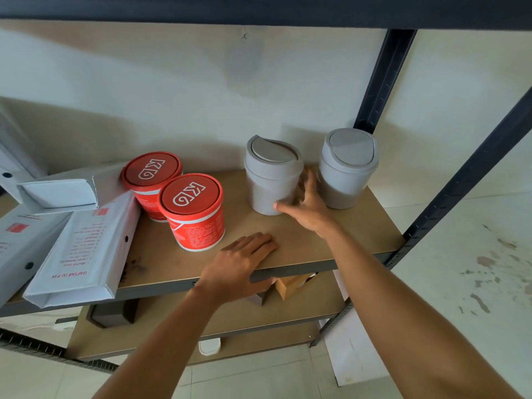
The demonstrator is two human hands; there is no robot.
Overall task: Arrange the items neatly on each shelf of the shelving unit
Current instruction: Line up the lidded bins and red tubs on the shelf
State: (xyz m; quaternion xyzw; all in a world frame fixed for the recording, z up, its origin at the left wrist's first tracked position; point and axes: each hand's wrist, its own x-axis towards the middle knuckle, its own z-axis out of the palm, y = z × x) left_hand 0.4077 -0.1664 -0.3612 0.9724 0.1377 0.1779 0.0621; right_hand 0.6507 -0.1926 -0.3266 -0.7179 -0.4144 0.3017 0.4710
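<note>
Right hand (pixel 305 209) grips the nearer grey bin (pixel 270 180) — left hand (pixel 240 264) flat on shelf (pixel 362 226).

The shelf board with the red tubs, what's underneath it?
A lower shelf holding a dark box and a tan box. The left hand, resting on the shelf board, and the board itself cover the rest.

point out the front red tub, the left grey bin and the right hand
front red tub (pixel 191 195): head view, middle of its lid
left grey bin (pixel 266 190): head view, its side wall
right hand (pixel 310 209): head view, back of the hand
</note>
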